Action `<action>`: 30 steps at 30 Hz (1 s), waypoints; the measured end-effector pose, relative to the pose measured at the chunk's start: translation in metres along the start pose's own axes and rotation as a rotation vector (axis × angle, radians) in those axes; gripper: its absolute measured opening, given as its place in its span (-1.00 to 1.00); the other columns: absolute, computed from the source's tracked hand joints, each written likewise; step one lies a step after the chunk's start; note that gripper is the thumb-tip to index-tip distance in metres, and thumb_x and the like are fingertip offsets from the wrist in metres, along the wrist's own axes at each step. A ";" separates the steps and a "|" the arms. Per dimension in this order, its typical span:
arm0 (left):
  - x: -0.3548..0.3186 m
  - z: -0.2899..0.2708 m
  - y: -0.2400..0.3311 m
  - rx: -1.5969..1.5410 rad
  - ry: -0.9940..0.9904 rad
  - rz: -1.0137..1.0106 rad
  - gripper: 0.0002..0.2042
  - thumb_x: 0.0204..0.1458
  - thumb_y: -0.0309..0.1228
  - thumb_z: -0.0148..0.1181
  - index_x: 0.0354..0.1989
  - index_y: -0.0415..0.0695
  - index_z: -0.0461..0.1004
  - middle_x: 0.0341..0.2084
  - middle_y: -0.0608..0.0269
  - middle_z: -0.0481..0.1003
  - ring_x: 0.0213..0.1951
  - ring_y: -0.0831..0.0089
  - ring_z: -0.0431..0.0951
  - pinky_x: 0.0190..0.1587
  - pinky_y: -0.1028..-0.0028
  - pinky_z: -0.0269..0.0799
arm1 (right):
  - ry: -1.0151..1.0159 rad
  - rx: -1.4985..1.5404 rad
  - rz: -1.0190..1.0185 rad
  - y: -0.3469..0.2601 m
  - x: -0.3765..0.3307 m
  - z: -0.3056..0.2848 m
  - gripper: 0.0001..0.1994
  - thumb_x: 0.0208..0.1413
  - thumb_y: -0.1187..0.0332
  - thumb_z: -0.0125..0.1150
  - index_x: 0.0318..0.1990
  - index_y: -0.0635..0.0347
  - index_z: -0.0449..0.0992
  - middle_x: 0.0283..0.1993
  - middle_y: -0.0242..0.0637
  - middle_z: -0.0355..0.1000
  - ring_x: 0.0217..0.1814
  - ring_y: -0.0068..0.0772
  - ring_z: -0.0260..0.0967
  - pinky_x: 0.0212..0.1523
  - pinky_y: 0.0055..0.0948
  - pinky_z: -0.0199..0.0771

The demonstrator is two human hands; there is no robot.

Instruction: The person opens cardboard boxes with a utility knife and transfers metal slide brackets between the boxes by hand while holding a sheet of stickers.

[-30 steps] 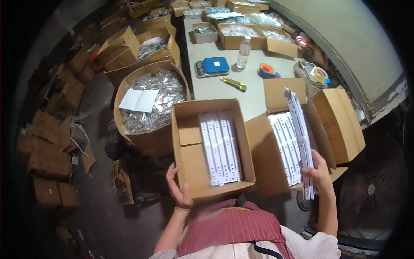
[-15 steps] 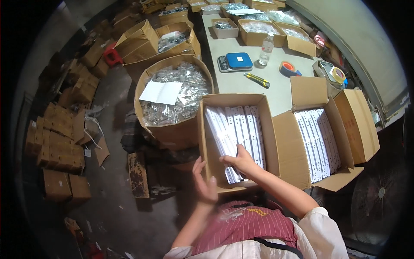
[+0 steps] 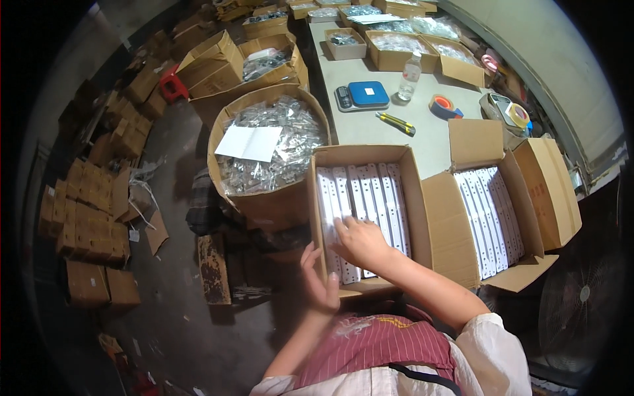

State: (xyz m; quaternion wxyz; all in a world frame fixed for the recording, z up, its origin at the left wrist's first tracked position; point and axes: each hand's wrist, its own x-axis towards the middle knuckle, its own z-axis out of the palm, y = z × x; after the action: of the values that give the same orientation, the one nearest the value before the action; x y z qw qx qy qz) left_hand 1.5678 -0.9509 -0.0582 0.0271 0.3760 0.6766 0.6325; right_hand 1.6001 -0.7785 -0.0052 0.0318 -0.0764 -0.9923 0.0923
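Note:
In front of me stands an open cardboard box [image 3: 421, 231] holding a row of long white strips [image 3: 374, 191] dotted with dark holes. My right hand [image 3: 362, 243] lies palm down over the strips at the left of the row, thumb and bent fingers apart, touching their tops. Part of those strips is hidden under it. At the box's near left corner, my left hand [image 3: 321, 282] is open, its fingers raised along the outside of the wall and nothing in them. To the right, a second open carton [image 3: 451, 221] holds more such white strips [image 3: 485, 211].
A large round-sided carton [image 3: 221, 178] of small clear bags, with a white paper [image 3: 249, 143] on top, adjoins on the left. A blue scale [image 3: 368, 94], a bottle [image 3: 409, 78], a cutter knife [image 3: 396, 124] and tape rolls [image 3: 444, 105] sit on the table. A fan [image 3: 584, 294] stands at right.
The leftmost strips, slanted before, now stand in line with the others. My right hand has gone from gripping their near end to lying over them; my left hand has shifted slightly right.

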 end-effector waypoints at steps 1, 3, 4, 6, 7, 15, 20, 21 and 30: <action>0.001 0.002 -0.001 -0.007 0.003 -0.004 -0.40 0.12 -0.24 0.01 0.27 -0.37 0.15 0.31 -0.30 0.15 0.32 -0.01 0.21 0.39 0.11 0.02 | 0.156 -0.028 -0.095 0.006 0.002 0.004 -0.31 0.12 -0.08 0.25 0.24 0.28 0.37 0.18 0.00 0.44 0.22 -0.05 0.44 0.16 -0.18 0.42; 0.001 0.003 -0.005 -0.011 0.004 -0.003 -0.40 0.11 -0.24 0.01 0.27 -0.37 0.15 0.30 -0.29 0.16 0.32 -0.01 0.21 0.39 0.12 0.02 | 0.077 -0.063 -0.151 0.021 0.006 0.025 -0.23 0.14 -0.05 0.23 0.39 0.27 0.22 0.49 -0.01 0.10 0.54 -0.03 0.03 0.47 0.03 -0.01; -0.001 0.003 -0.007 -0.026 0.008 -0.006 -0.40 0.10 -0.24 0.01 0.26 -0.37 0.15 0.31 -0.28 0.16 0.32 -0.01 0.20 0.39 0.12 0.01 | 0.077 -0.025 -0.178 0.025 0.007 0.031 -0.20 0.15 -0.04 0.22 0.43 0.27 0.16 0.53 -0.05 0.04 0.57 -0.03 -0.02 0.50 0.11 -0.12; -0.002 0.002 -0.010 -0.034 0.018 -0.011 -0.40 0.10 -0.24 0.01 0.26 -0.37 0.16 0.31 -0.28 0.16 0.32 -0.01 0.20 0.39 0.12 0.01 | 0.027 0.040 -0.188 0.026 0.007 0.038 -0.17 0.18 -0.03 0.18 0.48 0.28 0.07 0.60 -0.12 -0.10 0.63 -0.05 -0.16 0.53 0.24 -0.32; -0.002 0.001 -0.010 -0.034 0.010 -0.014 -0.40 0.10 -0.24 0.01 0.27 -0.37 0.15 0.31 -0.27 0.16 0.32 0.00 0.20 0.39 0.11 0.01 | 0.026 0.044 -0.196 0.023 0.007 0.037 -0.17 0.18 -0.03 0.18 0.48 0.28 0.07 0.60 -0.12 -0.10 0.63 -0.05 -0.16 0.53 0.24 -0.32; -0.002 0.002 -0.010 -0.100 0.047 -0.053 -0.41 0.10 -0.29 0.00 0.29 -0.35 0.17 0.28 -0.20 0.22 0.30 0.10 0.24 0.38 0.17 0.04 | -0.201 -0.100 -0.204 0.037 0.024 0.037 -0.01 0.17 -0.35 -0.02 0.54 0.15 -0.13 0.64 -0.20 -0.25 0.68 -0.10 -0.38 0.56 0.20 -0.45; -0.011 -0.009 -0.008 -0.106 0.010 -0.121 -0.42 0.12 -0.38 -0.01 0.32 -0.36 0.13 0.27 -0.14 0.24 0.28 0.15 0.26 0.39 0.20 0.05 | -0.154 -0.022 -0.229 0.044 0.014 0.048 -0.03 0.17 -0.32 0.03 0.53 0.15 -0.06 0.63 -0.26 -0.20 0.68 -0.12 -0.37 0.56 0.23 -0.42; -0.012 -0.008 -0.002 -0.059 -0.001 -0.131 -0.43 0.13 -0.40 -0.01 0.32 -0.36 0.12 0.26 -0.13 0.25 0.27 0.15 0.28 0.38 0.20 0.06 | -0.148 -0.025 -0.232 0.050 0.006 0.056 -0.03 0.17 -0.32 0.03 0.53 0.15 -0.06 0.63 -0.26 -0.20 0.68 -0.12 -0.37 0.56 0.23 -0.42; -0.015 -0.002 0.003 -0.090 0.033 -0.248 -0.42 0.20 -0.39 -0.01 0.36 -0.36 0.07 0.21 -0.10 0.29 0.20 0.23 0.34 0.30 0.28 0.18 | 0.047 0.024 -0.206 0.063 0.014 0.054 0.08 0.06 -0.51 -0.12 0.52 0.16 -0.03 0.61 0.05 -0.21 0.67 -0.03 -0.35 0.56 0.18 -0.49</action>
State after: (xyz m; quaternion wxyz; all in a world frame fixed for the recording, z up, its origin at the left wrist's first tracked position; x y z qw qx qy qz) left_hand 1.5791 -0.9606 -0.0623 0.1108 0.2775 0.6893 0.6600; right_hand 1.5918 -0.7245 -0.0690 0.0651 0.0241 -0.9927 0.0987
